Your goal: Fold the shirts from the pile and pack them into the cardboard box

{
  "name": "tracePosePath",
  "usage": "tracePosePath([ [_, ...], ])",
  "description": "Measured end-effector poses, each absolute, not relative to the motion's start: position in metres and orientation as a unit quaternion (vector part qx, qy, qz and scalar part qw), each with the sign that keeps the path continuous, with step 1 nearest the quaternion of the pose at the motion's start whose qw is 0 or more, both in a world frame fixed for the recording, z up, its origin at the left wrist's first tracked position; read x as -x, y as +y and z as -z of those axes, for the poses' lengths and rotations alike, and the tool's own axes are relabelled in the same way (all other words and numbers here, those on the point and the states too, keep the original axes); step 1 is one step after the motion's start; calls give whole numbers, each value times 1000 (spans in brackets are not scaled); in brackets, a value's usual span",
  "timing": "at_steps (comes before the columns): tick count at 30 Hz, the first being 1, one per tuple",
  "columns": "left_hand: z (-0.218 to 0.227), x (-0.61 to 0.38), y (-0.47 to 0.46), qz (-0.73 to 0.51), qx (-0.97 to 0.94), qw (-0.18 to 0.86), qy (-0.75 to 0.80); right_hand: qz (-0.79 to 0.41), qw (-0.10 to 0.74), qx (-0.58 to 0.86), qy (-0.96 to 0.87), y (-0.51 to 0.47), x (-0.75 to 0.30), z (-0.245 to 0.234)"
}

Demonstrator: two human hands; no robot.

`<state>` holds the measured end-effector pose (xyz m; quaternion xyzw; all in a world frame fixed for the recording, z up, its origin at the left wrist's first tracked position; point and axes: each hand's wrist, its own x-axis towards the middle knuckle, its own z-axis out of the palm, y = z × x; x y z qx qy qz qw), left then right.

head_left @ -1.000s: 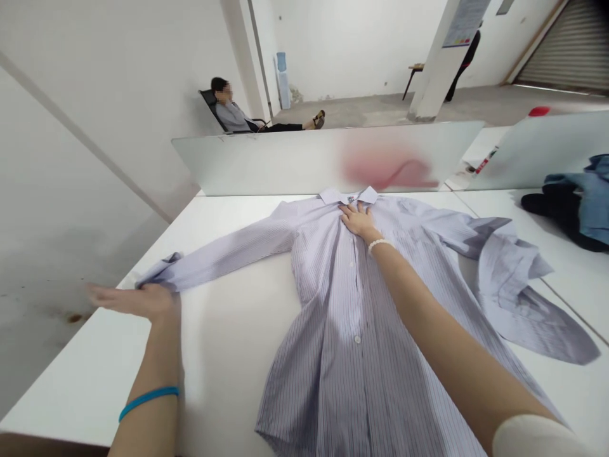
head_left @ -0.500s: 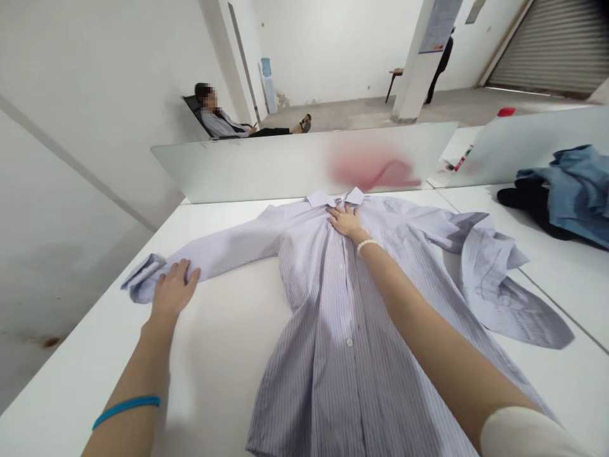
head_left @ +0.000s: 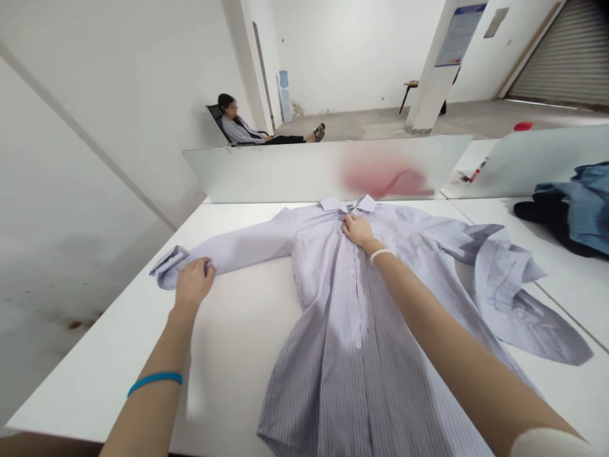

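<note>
A striped, pale purple button-up shirt (head_left: 328,355) lies front side up on the white table (head_left: 233,355), its collar toward the far edge. My left hand (head_left: 194,279) is closed on the left-lying sleeve (head_left: 252,244), just short of the cuff (head_left: 170,261). Just below the collar (head_left: 367,203), the curled fingers of my right hand (head_left: 358,230) pinch the shirt front, with creases running down from them. The other sleeve (head_left: 509,266) lies bent and crumpled on the right.
A frosted partition (head_left: 276,174) borders the table's far side, a red blurred shape behind it. Blue denim clothing (head_left: 590,206) and a black cloth (head_left: 547,216) lie at the right. Beyond the partition a person (head_left: 242,130) sits in a chair.
The fingers of both hands, spread flat on the shirt before, have curled in and closed on the fabric. The whole view has shifted, so everything appears further right.
</note>
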<state>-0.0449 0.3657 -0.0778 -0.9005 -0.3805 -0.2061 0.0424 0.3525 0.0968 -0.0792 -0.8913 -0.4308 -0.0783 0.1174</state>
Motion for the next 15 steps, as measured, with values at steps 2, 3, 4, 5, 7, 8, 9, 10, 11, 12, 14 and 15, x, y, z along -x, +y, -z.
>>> tracePosePath([
  [2,79,45,368,208,899,36,-383,68,110,891,-435,95,-351,78],
  [3,79,45,369,209,899,33,-384,61,106,890,-439,92,-349,76],
  [4,79,45,369,211,898,30,-384,52,101,888,-445,89,-347,74],
  [5,79,44,369,214,897,28,-385,43,96,885,-454,83,-343,72],
  [7,77,44,367,227,894,25,-386,19,88,871,-483,68,-333,67],
  [8,76,44,365,237,892,24,-384,7,83,862,-500,57,-325,64],
  [9,74,44,362,247,891,24,-381,-4,79,853,-515,46,-316,62],
  [10,73,45,359,258,890,23,-376,-13,75,844,-530,33,-305,61],
  [11,72,45,354,268,889,22,-369,-18,73,835,-546,19,-292,60],
  [12,71,46,348,276,890,20,-362,-19,71,824,-562,5,-278,60],
  [14,69,48,334,286,894,19,-346,-17,63,800,-596,-21,-247,61],
  [15,69,49,324,288,896,19,-337,-16,57,788,-612,-33,-231,61],
])
